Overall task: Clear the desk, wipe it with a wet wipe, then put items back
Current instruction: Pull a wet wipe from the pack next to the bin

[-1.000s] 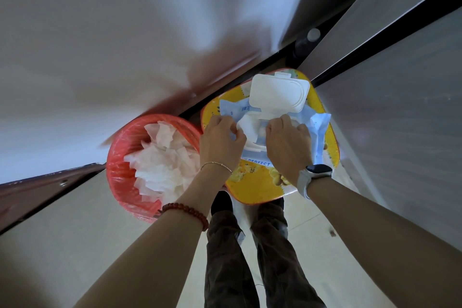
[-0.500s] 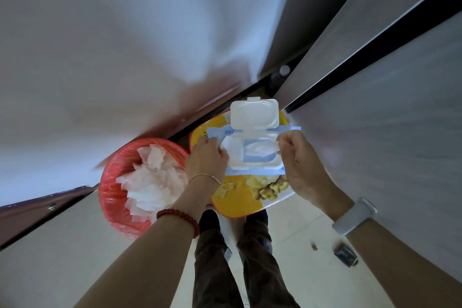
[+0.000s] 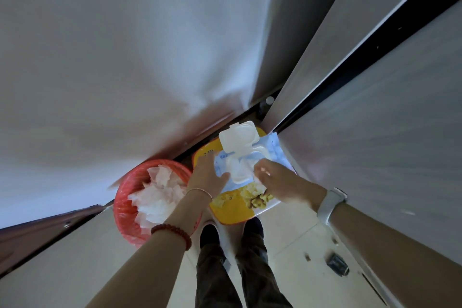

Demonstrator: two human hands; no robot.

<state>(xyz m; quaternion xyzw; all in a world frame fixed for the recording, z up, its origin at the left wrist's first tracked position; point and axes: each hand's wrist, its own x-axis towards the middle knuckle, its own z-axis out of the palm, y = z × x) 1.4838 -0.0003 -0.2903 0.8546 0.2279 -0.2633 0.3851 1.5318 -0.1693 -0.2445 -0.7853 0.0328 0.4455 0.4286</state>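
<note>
both hands are down on the wet wipe pack (image 3: pixel 250 160), which sits on a yellow printed surface (image 3: pixel 235 210) that could be a tray or a stool top, i can't tell which. the left hand (image 3: pixel 208 174) lies flat across the near-left end of the pack, fingers together and pressed onto the blue wrapper, thumb reaching toward the dispenser frame; that reads as pinning the soft pack down so it doesn't lift when a sheet is pulled. the flip lid (image 3: pixel 238 136) stands swung open just beyond the fingertips, hinged away on the far side, so the opening between the two hands is clear. the right hand (image 3: pixel 272 180) is curled at the right edge of the opening, fingers bunched; it's blurred, and whether they pinch a wipe or only touch the frame i can't tell. a pale bit shows under that hand, maybe a sheet, not certain.

just left of the left wrist, a red bin (image 3: pixel 127 205) stands heaped with crumpled white tissue (image 3: pixel 157 195), handy for dropping a used wipe. the desk itself isn't clearly in view, so judging from here, the wiping is not yet begun.
</note>
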